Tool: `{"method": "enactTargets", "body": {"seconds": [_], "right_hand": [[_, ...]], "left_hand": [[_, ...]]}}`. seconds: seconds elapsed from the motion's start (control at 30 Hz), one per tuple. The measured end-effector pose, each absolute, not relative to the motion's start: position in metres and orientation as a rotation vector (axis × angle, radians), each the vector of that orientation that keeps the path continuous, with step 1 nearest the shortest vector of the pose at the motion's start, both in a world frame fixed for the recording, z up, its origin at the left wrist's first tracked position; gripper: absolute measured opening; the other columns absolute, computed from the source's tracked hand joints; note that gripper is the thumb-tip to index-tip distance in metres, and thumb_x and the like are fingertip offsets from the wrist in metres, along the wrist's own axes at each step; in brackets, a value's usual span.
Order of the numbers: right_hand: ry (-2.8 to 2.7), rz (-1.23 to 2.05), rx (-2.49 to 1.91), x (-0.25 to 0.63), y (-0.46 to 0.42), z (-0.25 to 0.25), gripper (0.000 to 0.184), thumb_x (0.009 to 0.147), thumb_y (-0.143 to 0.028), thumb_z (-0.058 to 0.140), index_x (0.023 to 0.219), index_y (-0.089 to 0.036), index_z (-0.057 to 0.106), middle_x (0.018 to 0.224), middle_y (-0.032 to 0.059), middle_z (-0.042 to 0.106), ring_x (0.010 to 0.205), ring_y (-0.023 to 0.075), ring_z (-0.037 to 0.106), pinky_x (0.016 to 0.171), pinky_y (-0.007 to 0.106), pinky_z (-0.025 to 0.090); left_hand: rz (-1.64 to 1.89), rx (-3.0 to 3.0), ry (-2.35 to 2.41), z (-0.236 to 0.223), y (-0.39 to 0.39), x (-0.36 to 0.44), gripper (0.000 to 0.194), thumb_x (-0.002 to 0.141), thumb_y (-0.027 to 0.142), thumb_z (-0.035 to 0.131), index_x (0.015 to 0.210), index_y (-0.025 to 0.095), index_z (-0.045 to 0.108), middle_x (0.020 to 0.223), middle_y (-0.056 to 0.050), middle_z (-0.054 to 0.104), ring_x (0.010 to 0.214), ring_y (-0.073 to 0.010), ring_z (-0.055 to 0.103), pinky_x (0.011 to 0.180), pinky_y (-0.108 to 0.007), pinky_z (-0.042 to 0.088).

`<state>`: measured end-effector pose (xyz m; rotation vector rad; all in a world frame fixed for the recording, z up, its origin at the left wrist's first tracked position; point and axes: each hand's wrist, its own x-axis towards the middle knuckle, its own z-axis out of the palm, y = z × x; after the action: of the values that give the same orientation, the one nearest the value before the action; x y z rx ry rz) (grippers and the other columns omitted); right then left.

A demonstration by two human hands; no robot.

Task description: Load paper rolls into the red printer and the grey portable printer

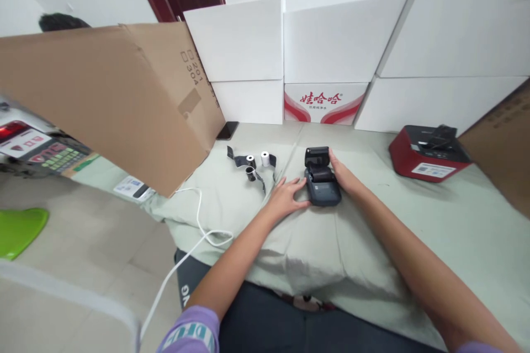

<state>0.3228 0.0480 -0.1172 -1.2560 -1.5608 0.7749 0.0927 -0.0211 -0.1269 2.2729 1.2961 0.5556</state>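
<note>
A small black printer (321,181) with its lid raised sits on the pale green cloth (397,220) in the middle. My left hand (285,197) lies on the cloth with its fingers stretched out and its thumb touching the printer's left side. My right hand (343,174) rests against the printer's right side, fingers extended along it. A white paper roll (265,159) and two dark rolls (249,167) with loose strips lie just left of the printer.
A large tilted cardboard box (107,94) stands at the left, white boxes (331,44) along the back wall. A red machine (428,153) sits at the right, a phone (227,130) at the back, a white cable (194,242) trails off the front-left edge.
</note>
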Motion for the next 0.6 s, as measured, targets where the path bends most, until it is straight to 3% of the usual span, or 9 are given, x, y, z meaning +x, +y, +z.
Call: {"method": "enactTargets", "body": {"seconds": [0.17, 0.23, 0.37, 0.53, 0.6], "right_hand": [[-1.443, 0.577, -1.493, 0.321, 0.021, -0.113, 0.064, 0.09, -0.071, 0.04, 0.094, -0.019, 0.078, 0.12, 0.0178, 0.072, 0.124, 0.0355, 0.061, 0.116, 0.057, 0.036], [-1.478, 0.537, -1.517, 0.319, 0.01, -0.112, 0.06, 0.09, -0.066, 0.041, 0.082, -0.02, 0.078, 0.12, 0.0177, 0.07, 0.123, 0.0349, 0.059, 0.117, 0.057, 0.034], [-1.514, 0.651, -1.424, 0.317, -0.012, -0.11, 0.054, 0.094, -0.06, 0.039, 0.085, -0.022, 0.077, 0.127, 0.0118, 0.067, 0.126, 0.0299, 0.055, 0.117, 0.051, 0.032], [-1.614, 0.616, -1.386, 0.322, -0.034, -0.105, 0.053, 0.097, -0.054, 0.038, 0.065, -0.024, 0.068, 0.097, 0.0089, 0.069, 0.106, 0.0278, 0.058, 0.108, 0.047, 0.038], [-1.71, 0.583, -1.437, 0.326, -0.034, -0.103, 0.058, 0.098, -0.054, 0.037, 0.057, -0.024, 0.066, 0.095, 0.0093, 0.065, 0.104, 0.0278, 0.056, 0.108, 0.048, 0.037]], "left_hand": [[0.539, 2.266, 1.313, -0.124, -0.022, 0.092, 0.08, 0.084, 0.049, 0.073, 0.155, 0.026, 0.044, 0.156, -0.008, 0.05, 0.148, -0.0232, 0.045, 0.13, -0.046, 0.018], [0.533, 2.269, 1.309, -0.124, -0.022, 0.092, 0.081, 0.084, 0.049, 0.073, 0.155, 0.026, 0.043, 0.156, -0.009, 0.05, 0.149, -0.023, 0.044, 0.13, -0.046, 0.018], [0.52, 2.28, 1.292, -0.126, -0.021, 0.092, 0.08, 0.085, 0.049, 0.073, 0.155, 0.025, 0.044, 0.157, -0.009, 0.049, 0.149, -0.0228, 0.043, 0.13, -0.045, 0.016], [0.55, 2.286, 1.268, -0.13, -0.019, 0.091, 0.081, 0.086, 0.055, 0.071, 0.156, 0.026, 0.042, 0.157, -0.007, 0.05, 0.149, -0.0227, 0.044, 0.13, -0.045, 0.016], [0.561, 2.3, 1.28, -0.131, -0.02, 0.092, 0.087, 0.082, 0.063, 0.071, 0.156, 0.025, 0.042, 0.157, -0.009, 0.05, 0.149, -0.0244, 0.044, 0.13, -0.046, 0.017]]}}
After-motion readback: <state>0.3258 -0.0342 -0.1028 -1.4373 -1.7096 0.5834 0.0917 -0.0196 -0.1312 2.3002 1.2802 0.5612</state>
